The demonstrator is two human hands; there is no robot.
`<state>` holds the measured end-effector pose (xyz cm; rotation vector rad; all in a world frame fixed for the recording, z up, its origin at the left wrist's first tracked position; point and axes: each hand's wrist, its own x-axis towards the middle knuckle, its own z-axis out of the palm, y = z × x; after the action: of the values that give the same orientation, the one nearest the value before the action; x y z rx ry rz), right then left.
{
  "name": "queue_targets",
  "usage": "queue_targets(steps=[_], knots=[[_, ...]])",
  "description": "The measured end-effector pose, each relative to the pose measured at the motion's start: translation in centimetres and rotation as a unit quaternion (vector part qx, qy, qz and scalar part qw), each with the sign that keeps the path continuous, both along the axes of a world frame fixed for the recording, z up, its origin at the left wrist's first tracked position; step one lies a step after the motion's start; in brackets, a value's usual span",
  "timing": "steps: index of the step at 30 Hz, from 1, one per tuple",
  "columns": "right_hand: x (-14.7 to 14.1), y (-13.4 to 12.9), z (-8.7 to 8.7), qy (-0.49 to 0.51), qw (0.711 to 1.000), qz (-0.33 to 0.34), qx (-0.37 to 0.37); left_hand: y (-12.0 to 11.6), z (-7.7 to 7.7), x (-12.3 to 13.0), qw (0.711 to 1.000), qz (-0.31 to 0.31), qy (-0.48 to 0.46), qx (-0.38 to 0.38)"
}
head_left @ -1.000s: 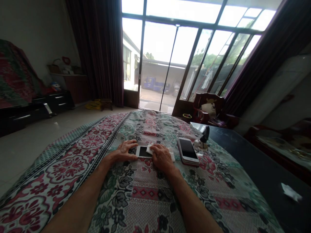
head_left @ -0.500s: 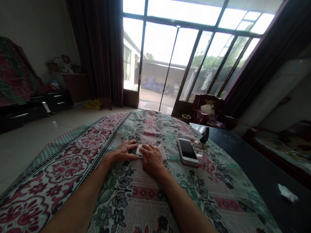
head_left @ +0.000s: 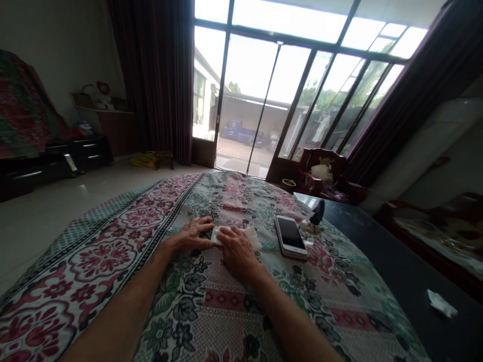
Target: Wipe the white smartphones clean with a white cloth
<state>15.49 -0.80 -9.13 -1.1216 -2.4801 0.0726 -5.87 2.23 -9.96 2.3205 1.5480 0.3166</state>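
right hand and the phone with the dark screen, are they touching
Apart: the head view shows a bare strip of patterned cloth between the right hand and the phone.

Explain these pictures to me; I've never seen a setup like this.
There is no machine here. One camera, worn on a person's head, takes every picture, looking forward and down at two bare hands. They are over a flowered cover. The right hand lies on a folded white wipe; whether it grips or only presses is unclear, and what is beneath stays hidden. The left hand has its fingers spread beside the wipe's left end, holding nothing visible. To the right lies a phone, dark screen up. Farther right, a crumpled white paper rests on a dark tabletop. Ahead are large glass doors.
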Motion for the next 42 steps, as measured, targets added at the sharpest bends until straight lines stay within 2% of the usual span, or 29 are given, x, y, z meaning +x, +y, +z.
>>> queue_targets(steps=[4, 7, 11, 16, 22, 26, 32, 37, 42], knots=[[-0.9, 0.1, 0.1, 0.015, 1.000, 0.009, 0.002, 0.6, -0.8, -0.3, 1.000, -0.005, -0.001, 0.012], [0.6, 0.4, -0.1, 0.026, 1.000, -0.011, -0.006, 0.8, -1.1, -0.6, 0.999, -0.017, -0.006, 0.027], [3.1, 1.2, -0.5, 0.059, 0.995, -0.073, -0.018, 0.9, -1.3, -0.6, 0.999, -0.022, -0.014, 0.039], [4.0, 1.7, -0.8, 0.104, 0.988, -0.112, -0.009, 0.9, -1.8, 0.2, 0.996, 0.026, -0.041, 0.076], [3.6, 0.8, -0.1, 0.072, 0.980, -0.185, -0.007, 1.2, -2.4, 1.6, 0.981, 0.103, -0.092, 0.138], [3.5, 0.2, 0.1, 0.048, 0.983, -0.176, -0.007, 1.1, -2.2, 2.2, 0.980, 0.122, -0.075, 0.138], [2.9, 0.3, -0.1, 0.076, 0.990, -0.118, 0.016, 0.9, -1.6, 2.3, 0.993, 0.062, -0.008, 0.101], [2.8, 0.6, -0.6, 0.121, 0.985, -0.121, 0.014, 0.1, -1.2, 2.1, 0.995, 0.037, -0.027, 0.089], [3.1, 0.7, -1.0, 0.125, 0.987, -0.093, 0.027, -1.6, -1.1, 2.5, 0.999, 0.016, -0.014, 0.036]])
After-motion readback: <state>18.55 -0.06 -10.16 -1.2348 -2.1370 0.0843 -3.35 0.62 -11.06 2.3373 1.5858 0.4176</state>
